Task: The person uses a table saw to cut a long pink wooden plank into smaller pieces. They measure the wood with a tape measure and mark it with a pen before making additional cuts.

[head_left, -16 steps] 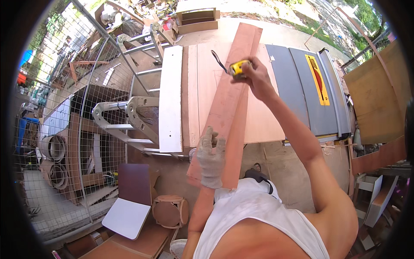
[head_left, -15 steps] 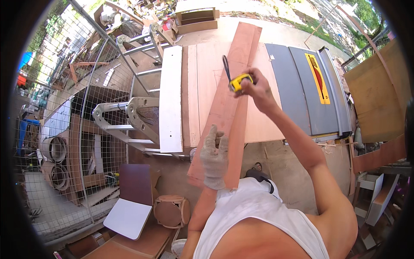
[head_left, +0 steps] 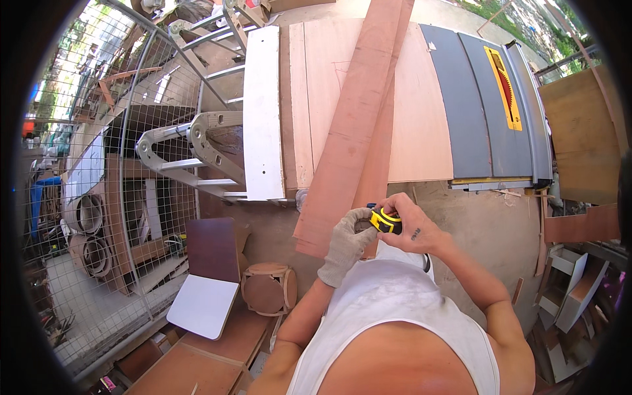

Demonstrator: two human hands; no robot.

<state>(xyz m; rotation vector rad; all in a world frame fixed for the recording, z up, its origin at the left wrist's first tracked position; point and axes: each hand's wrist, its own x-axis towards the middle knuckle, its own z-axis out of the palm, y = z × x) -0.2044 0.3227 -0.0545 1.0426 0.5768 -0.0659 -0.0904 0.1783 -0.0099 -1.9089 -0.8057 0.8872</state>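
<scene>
In front of my chest is a yellow and black tape measure (head_left: 387, 222), close to the near ends of the boards. My bare right hand (head_left: 416, 227) is closed around its body from the right. My left hand (head_left: 350, 242), in a light knitted glove, has its fingertips on the tape measure's left end and looks closed there; any drawn-out blade is hidden. Beneath and beyond both hands lie two long reddish-brown boards (head_left: 355, 105), one overlapping the other at a slight angle. Their near ends stick out past the pale worktop (head_left: 421, 125).
A grey table saw (head_left: 471, 112) with a yellow insert and red blade adjoins the worktop's right side. A folded aluminium ladder (head_left: 194, 148) and a white board (head_left: 262, 125) lie at its left. Wire mesh fence (head_left: 148, 217) runs along the left; a round wooden stool (head_left: 268, 289) stands near my left elbow.
My right hand has brought the tape measure down from above the boards towards my chest. My gloved left hand has left the board and met it there. The view has shifted.
</scene>
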